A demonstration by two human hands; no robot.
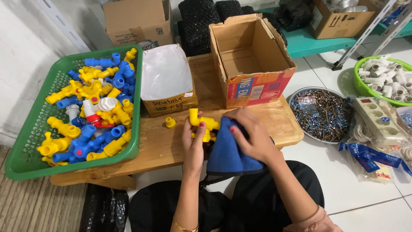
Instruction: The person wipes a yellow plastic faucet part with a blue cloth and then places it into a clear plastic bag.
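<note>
My left hand (pixel 193 144) grips a yellow plastic tap (pixel 201 122) over the low wooden table (pixel 167 148). My right hand (pixel 251 133) presses a blue cloth (pixel 225 157) against the tap's right side. A small yellow cap (pixel 170 123) lies on the table just left of the tap. A green basket (pixel 25 150) at the left holds several yellow and blue plastic taps (pixel 96 111).
An empty open cardboard box (pixel 251 56) stands beyond my hands, a smaller box with a white plastic liner (pixel 166 79) beside it. On the floor at right: a metal bowl of screws (pixel 319 114), a green bowl of white pipe fittings (pixel 384 77), a power strip (pixel 380 120).
</note>
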